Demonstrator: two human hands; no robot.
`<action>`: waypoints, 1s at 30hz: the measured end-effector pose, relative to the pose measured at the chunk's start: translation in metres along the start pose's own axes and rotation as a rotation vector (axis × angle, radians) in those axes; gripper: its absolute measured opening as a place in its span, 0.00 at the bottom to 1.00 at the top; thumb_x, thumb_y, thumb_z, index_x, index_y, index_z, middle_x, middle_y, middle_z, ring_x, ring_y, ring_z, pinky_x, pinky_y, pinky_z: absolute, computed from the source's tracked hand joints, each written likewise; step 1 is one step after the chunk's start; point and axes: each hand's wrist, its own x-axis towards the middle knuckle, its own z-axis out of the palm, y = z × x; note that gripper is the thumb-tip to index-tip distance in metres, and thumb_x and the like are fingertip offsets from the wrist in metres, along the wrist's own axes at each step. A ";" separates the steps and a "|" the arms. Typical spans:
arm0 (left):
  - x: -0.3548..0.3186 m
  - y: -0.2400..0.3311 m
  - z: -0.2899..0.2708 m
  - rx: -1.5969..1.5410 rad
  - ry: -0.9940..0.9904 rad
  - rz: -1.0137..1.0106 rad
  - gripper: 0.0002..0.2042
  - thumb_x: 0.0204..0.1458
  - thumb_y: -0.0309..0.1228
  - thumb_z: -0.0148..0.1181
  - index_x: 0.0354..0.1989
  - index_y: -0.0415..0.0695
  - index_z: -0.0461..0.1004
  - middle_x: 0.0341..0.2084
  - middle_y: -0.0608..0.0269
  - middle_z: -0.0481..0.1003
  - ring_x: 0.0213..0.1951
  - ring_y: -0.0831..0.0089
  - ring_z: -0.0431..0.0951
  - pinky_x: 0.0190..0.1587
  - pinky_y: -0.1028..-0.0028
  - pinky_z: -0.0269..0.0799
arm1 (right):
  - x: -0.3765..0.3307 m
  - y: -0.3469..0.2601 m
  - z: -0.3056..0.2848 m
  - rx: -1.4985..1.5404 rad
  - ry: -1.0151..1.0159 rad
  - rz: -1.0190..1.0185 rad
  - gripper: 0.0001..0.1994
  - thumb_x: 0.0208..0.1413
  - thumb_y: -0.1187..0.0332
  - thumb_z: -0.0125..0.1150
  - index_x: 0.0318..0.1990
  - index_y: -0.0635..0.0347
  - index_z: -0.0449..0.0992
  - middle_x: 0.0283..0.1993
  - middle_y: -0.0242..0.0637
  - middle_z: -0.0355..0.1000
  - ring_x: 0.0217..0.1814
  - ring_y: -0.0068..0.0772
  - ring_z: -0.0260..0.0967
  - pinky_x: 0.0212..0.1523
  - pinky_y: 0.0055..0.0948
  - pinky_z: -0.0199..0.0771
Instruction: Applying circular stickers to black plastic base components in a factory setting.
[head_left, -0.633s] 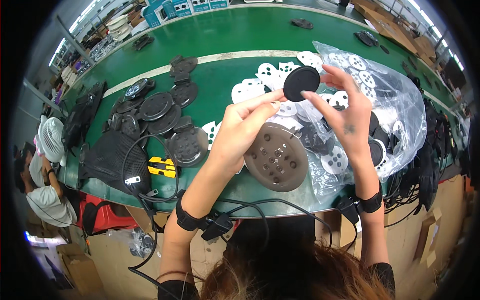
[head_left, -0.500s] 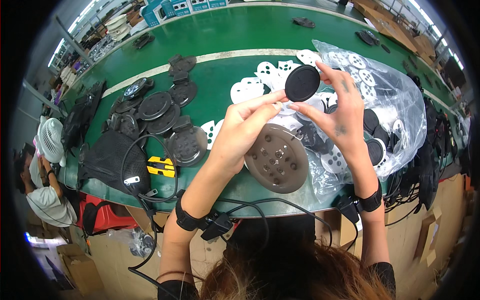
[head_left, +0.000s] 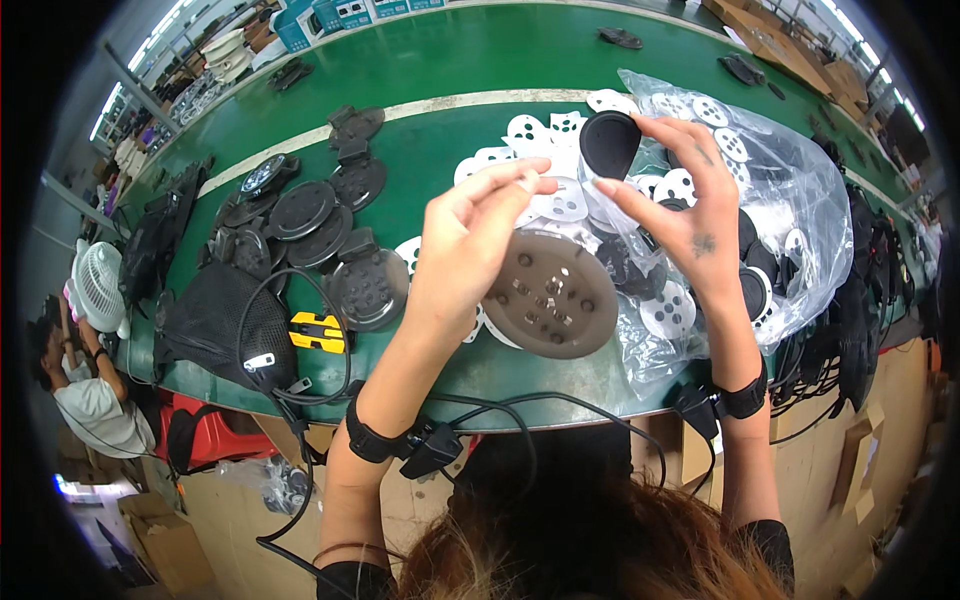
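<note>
My right hand (head_left: pixel 695 205) pinches a black round pad (head_left: pixel 608 143) between thumb and fingers, over the pile; a paler edge shows along its rim. My left hand (head_left: pixel 468 235) is closed, thumb against fingertips, a short gap left of the pad. Any small thing between those fingertips is too small to make out. Tucked against the left palm is a dark translucent round cover (head_left: pixel 555 300) with small studs, tilted; the lower fingers seem to grip it, partly hidden. Behind the hands lie white discs with holes (head_left: pixel 530 135).
A clear plastic bag (head_left: pixel 790 170) spills white and black discs at right. Dark round covers (head_left: pixel 305 210) are heaped at left, near a black mesh pouch (head_left: pixel 230 320) and a yellow tool (head_left: pixel 318 332). Cables run along the green table's front edge. A person (head_left: pixel 95 395) sits beside a fan at far left.
My left hand has moved left and up, its fingertips coming away from the black pad. The pad stays in my right hand, now turned more upright. The translucent cover has shifted slightly upward.
</note>
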 end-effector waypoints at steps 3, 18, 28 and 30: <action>0.002 0.002 -0.005 -0.043 0.056 -0.012 0.15 0.56 0.36 0.46 0.41 0.36 0.72 0.32 0.61 0.75 0.37 0.80 0.71 0.42 0.81 0.64 | 0.003 0.002 -0.005 0.203 -0.034 0.116 0.19 0.37 0.67 0.70 0.39 0.62 0.76 0.38 0.37 0.71 0.42 0.30 0.68 0.44 0.29 0.66; -0.004 0.010 -0.001 -0.207 0.057 0.109 0.13 0.55 0.28 0.47 0.42 0.30 0.69 0.28 0.61 0.73 0.25 0.76 0.75 0.24 0.79 0.72 | 0.004 0.021 -0.026 1.220 -0.150 0.720 0.09 0.46 0.74 0.63 0.37 0.66 0.76 0.33 0.35 0.73 0.35 0.20 0.69 0.38 0.17 0.69; -0.007 0.009 -0.002 -0.254 -0.029 0.121 0.13 0.53 0.26 0.51 0.40 0.27 0.70 0.33 0.58 0.70 0.31 0.72 0.75 0.27 0.76 0.78 | 0.005 0.007 -0.029 1.230 -0.382 0.693 0.11 0.46 0.75 0.62 0.39 0.69 0.75 0.36 0.40 0.74 0.37 0.23 0.71 0.40 0.19 0.71; -0.006 0.007 -0.005 -0.232 -0.038 0.125 0.13 0.53 0.26 0.51 0.41 0.27 0.70 0.34 0.58 0.69 0.32 0.73 0.75 0.27 0.76 0.78 | 0.006 0.004 -0.028 1.207 -0.385 0.687 0.12 0.46 0.75 0.62 0.39 0.70 0.75 0.37 0.41 0.74 0.37 0.23 0.71 0.40 0.19 0.71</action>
